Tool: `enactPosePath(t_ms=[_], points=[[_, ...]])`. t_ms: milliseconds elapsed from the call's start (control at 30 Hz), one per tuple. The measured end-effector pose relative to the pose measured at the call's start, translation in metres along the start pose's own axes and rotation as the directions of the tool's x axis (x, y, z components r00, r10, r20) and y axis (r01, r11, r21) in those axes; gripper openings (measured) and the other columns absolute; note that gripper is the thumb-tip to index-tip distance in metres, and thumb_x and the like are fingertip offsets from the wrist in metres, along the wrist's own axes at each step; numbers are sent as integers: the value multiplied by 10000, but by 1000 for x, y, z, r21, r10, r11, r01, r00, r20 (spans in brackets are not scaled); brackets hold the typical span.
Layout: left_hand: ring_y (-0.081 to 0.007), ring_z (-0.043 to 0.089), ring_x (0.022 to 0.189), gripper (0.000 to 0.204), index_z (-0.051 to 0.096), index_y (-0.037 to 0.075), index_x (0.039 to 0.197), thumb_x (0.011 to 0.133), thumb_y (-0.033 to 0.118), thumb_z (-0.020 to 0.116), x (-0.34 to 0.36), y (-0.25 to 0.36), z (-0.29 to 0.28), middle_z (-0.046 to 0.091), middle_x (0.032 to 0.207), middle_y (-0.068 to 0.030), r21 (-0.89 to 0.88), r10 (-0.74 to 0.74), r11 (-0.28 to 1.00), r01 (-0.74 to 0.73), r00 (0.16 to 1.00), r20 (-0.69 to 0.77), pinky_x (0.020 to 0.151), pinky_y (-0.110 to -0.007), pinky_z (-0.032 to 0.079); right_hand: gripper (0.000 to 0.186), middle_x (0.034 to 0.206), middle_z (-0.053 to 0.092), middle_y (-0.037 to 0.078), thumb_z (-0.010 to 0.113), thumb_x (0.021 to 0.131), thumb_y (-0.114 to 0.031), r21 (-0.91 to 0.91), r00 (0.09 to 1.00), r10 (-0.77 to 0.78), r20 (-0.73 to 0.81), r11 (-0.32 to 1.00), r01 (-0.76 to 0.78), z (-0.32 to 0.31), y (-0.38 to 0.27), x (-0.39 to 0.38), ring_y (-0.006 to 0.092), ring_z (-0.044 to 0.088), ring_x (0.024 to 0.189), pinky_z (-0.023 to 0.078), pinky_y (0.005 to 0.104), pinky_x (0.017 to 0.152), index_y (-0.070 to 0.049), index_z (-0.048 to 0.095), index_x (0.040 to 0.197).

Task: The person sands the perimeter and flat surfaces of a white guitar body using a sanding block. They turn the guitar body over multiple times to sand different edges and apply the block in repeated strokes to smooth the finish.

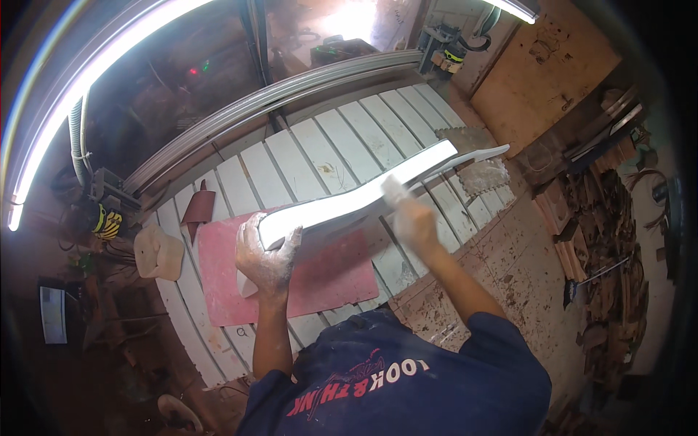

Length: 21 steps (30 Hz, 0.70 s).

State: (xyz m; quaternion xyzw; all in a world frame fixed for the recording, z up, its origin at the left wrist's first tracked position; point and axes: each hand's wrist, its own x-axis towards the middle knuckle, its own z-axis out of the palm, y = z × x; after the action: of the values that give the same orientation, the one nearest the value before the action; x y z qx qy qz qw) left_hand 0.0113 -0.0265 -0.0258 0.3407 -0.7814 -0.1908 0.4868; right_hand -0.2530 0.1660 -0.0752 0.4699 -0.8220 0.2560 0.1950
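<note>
A long, curved white piece (349, 200), S-shaped like a furniture leg, is held at a slant above the slatted table. My left hand (267, 254), coated in white dust, is closed around its near left end, with the thumb on the side edge. My right hand (412, 218) is at the piece's side edge right of its middle. Motion smears its fingers, and a pale patch at the fingertips cannot be made out as finger or pad. Behind the piece, a second slim white part (483, 154) with a tapered end shows; whether the two are joined is hidden.
A pink sheet (334, 280) lies on the white slatted table (254, 178). On the table's left are a curled reddish-brown sheet (198, 207), like sandpaper, and a pale cap (158, 253). A metal rail (291, 98) spans the far side. Scrap wood (607, 240) is piled at right.
</note>
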Motion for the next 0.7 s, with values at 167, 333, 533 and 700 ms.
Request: enactPosePath(t_ms=[167, 333, 533, 700], points=[[-355, 680, 879, 595, 667, -10, 1054, 667, 352, 938, -9, 14, -6, 686, 963, -158, -53, 46, 998, -45, 999, 8, 782, -440, 549, 431, 1258, 711, 184, 551, 873, 25, 88, 990, -30, -139, 995, 42, -31, 52, 34, 323, 744, 919, 598, 376, 787, -61, 713, 1263], [-366, 668, 863, 617, 660, -12, 1055, 690, 408, 928, -19, 11, -11, 674, 957, -163, -69, 106, 992, -104, 994, 30, 766, -441, 542, 461, 1314, 680, 208, 518, 892, 5, -28, 954, 279, 112, 960, -278, -24, -31, 0, 288, 749, 1022, 602, 378, 850, -71, 697, 1310], [-307, 664, 833, 669, 683, 46, 1005, 656, 574, 901, -32, 19, -18, 686, 922, -94, -40, 136, 990, -135, 991, 20, 728, -436, 513, 379, 1320, 666, 249, 500, 990, 19, 173, 992, 122, -36, 978, -114, -46, 46, 20, 364, 678, 1190, 530, 391, 1037, 18, 649, 1339], [-340, 658, 862, 632, 666, 25, 1024, 659, 467, 932, -34, 20, -23, 676, 953, -127, -44, 137, 990, -136, 990, 42, 754, -442, 533, 444, 1173, 733, 225, 512, 937, 17, -18, 998, 59, -17, 998, -59, -28, -9, -12, 275, 752, 900, 597, 367, 773, -14, 638, 1362]])
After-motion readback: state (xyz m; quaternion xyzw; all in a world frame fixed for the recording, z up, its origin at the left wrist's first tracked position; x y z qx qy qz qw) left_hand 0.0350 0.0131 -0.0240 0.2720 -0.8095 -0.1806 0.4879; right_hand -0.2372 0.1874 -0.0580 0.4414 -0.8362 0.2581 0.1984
